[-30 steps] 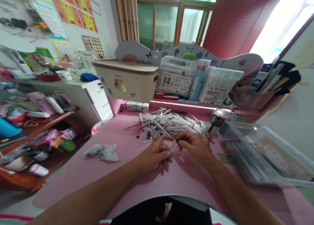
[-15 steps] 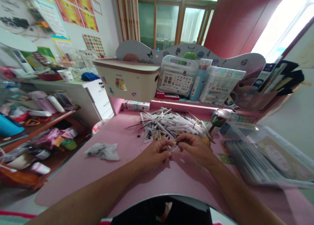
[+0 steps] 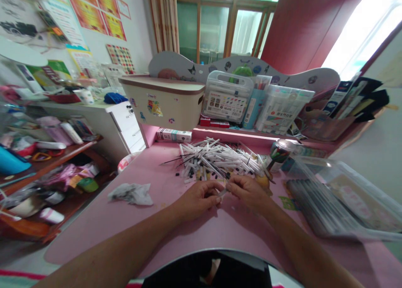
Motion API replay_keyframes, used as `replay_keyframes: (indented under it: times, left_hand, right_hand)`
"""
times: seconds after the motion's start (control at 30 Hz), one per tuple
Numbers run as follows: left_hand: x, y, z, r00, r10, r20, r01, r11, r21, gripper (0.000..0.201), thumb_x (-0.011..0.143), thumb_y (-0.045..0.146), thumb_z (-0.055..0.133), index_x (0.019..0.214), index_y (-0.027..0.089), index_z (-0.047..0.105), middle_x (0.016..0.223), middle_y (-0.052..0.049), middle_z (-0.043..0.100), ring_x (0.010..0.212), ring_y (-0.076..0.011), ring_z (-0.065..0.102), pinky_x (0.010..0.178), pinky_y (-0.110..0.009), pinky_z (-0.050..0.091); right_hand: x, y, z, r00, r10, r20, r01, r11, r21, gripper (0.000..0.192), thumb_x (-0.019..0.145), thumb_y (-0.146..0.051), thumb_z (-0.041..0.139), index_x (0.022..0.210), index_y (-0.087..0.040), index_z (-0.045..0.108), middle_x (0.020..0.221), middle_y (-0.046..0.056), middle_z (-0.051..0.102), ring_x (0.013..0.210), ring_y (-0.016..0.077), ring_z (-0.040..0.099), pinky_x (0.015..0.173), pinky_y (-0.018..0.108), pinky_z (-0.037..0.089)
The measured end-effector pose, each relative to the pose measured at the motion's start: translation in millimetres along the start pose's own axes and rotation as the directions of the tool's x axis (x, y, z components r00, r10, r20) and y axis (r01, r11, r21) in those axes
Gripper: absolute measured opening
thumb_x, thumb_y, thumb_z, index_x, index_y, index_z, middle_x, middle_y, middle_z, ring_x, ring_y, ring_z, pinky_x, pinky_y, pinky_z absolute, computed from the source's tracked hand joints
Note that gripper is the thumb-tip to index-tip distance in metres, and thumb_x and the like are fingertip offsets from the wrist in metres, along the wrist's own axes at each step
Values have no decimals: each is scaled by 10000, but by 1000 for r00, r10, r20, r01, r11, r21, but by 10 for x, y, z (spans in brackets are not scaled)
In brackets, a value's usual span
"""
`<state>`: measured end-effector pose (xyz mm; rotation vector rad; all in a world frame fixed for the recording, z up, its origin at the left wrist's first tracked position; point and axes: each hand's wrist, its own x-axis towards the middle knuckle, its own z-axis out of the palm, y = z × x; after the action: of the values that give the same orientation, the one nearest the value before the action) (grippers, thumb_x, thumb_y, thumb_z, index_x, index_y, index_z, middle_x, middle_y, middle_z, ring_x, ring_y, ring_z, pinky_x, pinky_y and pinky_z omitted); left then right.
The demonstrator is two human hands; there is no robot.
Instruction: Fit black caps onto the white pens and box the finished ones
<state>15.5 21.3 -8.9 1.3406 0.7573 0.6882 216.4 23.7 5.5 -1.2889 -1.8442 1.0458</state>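
Left hand [image 3: 201,199]: fingers curled in, thumb and fingertips closed on a short pale tube [image 3: 222,193]; grip narrow, no visible slack. Right hand [image 3: 246,190]: thumb and index pinched together at the tube's far end, other fingers folded behind; whether a smaller part sits between those tips, too small to tell. So both grips closed, tips almost meeting, tube bridging them at a slant, its left end lower and nearer the body. Part of it hidden by the left fingers.

Tube is above the pink desk [image 3: 188,237], about centre, just on the near side of the pile [image 3: 216,156] of white tubes, thin dark rods and small black bits. Neither hand appears to grasp anything from the pile; right hand is close to a yellowish round thing [image 3: 263,182] at its edge, contact can't tell.

Around: crumpled tissue [image 3: 133,194] on desk, left of the left hand, well apart. Can [image 3: 280,154] with pens beside the pile's right end. Clear case [image 3: 314,214] open at far right, dark pens lined up inside.
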Motion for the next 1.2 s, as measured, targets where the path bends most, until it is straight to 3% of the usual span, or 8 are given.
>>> replay_keyframes:
  times: [0.13, 0.33, 0.43, 0.57, 0.77, 0.9, 1.03, 1.2]
  left_hand:
    - [8, -42, -9, 1000, -7, -5, 7, 1000, 21, 247, 747, 209, 655, 990, 166, 635, 668, 22, 623, 530, -98, 574, 509, -205, 439]
    - [13, 0, 3, 1000, -4, -26, 4, 999, -33, 218, 754, 223, 657, 963, 163, 644, 673, 11, 629, 543, -101, 567, 530, -217, 468]
    - [10, 14, 15, 999, -13, -32, 12, 1000, -27, 208, 743, 194, 645, 948, 161, 642, 659, 16, 626, 530, -95, 557, 517, -206, 449]
    - [5, -1, 28, 999, -5, -39, 3, 999, -42, 228, 725, 207, 667, 948, 161, 646, 659, 19, 621, 547, -101, 572, 517, -206, 445]
    - [16, -24, 9, 1000, -5, -30, 4, 999, -51, 230, 742, 229, 670, 961, 162, 654, 671, 11, 629, 561, -105, 582, 541, -221, 470]
    - [19, -17, 3, 1000, 13, -14, -13, 1000, -22, 207, 747, 198, 652, 950, 161, 641, 672, 9, 639, 568, -109, 595, 529, -211, 451]
    - [26, -41, -7, 1000, 17, -4, -17, 1000, -4, 226, 744, 217, 674, 958, 162, 624, 675, 10, 645, 574, -114, 603, 516, -206, 434]
    - [39, -68, -38, 1000, -12, 9, 12, 999, 29, 231, 776, 257, 665, 977, 151, 624, 689, 3, 654, 536, -95, 594, 502, -195, 407]
  right_hand:
    - [-15, 0, 11, 1000, -12, 22, 12, 1000, 17, 385, 908, -428, 478, 601, -195, 477, 582, -29, 428, 566, 112, 390, 532, 254, 292]
    - [-35, 40, 1, 999, -33, 22, 30, 991, 133, 197, 828, -358, 575, 957, -210, 597, 790, 0, 554, 694, 147, 517, 599, 258, 394]
    - [-11, 44, -6, 992, -128, -2, 128, 992, 17, 162, 846, -353, 558, 821, -198, 599, 823, 16, 560, 794, 167, 533, 713, 293, 412]
    - [6, 12, -8, 994, -111, 18, 112, 991, -68, 316, 911, -367, 482, 644, -197, 491, 714, -1, 496, 712, 147, 477, 671, 285, 375]
    - [-35, 39, -10, 999, -31, 43, 25, 991, 131, 164, 829, -333, 562, 930, -207, 589, 768, -11, 549, 677, 144, 494, 605, 264, 372]
    - [-21, 66, -10, 991, -126, 37, 124, 991, 39, 108, 848, -296, 539, 824, -201, 583, 800, 2, 550, 775, 161, 516, 697, 282, 391]
    - [-5, 56, -1, 991, -122, 47, 124, 991, -48, 308, 924, -346, 488, 656, -195, 488, 726, -8, 483, 723, 147, 471, 680, 281, 362]
    - [-37, 58, 15, 999, -20, 45, 14, 992, 125, 124, 876, -322, 538, 840, -204, 552, 740, -30, 506, 652, 127, 469, 602, 253, 355]
